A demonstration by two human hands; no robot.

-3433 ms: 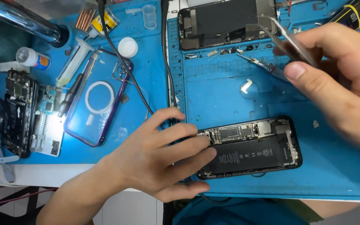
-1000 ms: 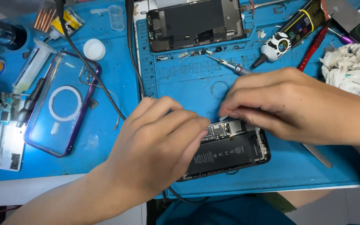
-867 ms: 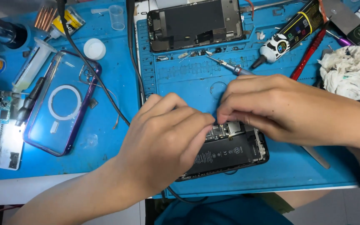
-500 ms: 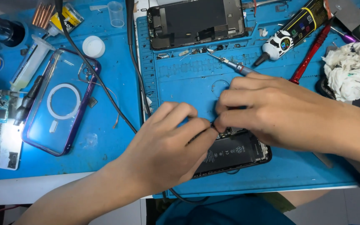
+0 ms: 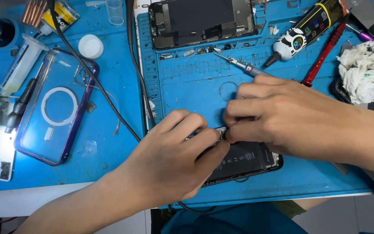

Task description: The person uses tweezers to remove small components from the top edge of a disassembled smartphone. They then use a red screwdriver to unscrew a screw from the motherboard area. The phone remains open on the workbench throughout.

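Observation:
An opened phone (image 5: pixel 244 161) with a black battery lies on the blue work mat (image 5: pixel 182 86), near its front edge. My left hand (image 5: pixel 174 160) covers the phone's left half, fingers laid across it and thumb at its lower edge, holding it. My right hand (image 5: pixel 295 119) comes in from the right, its fingertips pinched together at the phone's top end, touching my left fingertips. A grey end of the tweezers (image 5: pixel 339 168) sticks out from under my right hand; their tips are hidden.
A detached phone screen (image 5: pixel 200 19) lies at the mat's far edge, with a screwdriver (image 5: pixel 244 66), a glue bottle (image 5: pixel 306 29) and a red tool (image 5: pixel 323 54) near it. Crumpled tissue (image 5: pixel 364 71) sits right. A clear phone case (image 5: pixel 57 108), syringe (image 5: pixel 20 65) and black cable (image 5: pixel 109 97) lie left.
My right hand's fingertips have slid left along the phone's top end to meet my left fingers. My left hand stays on the phone.

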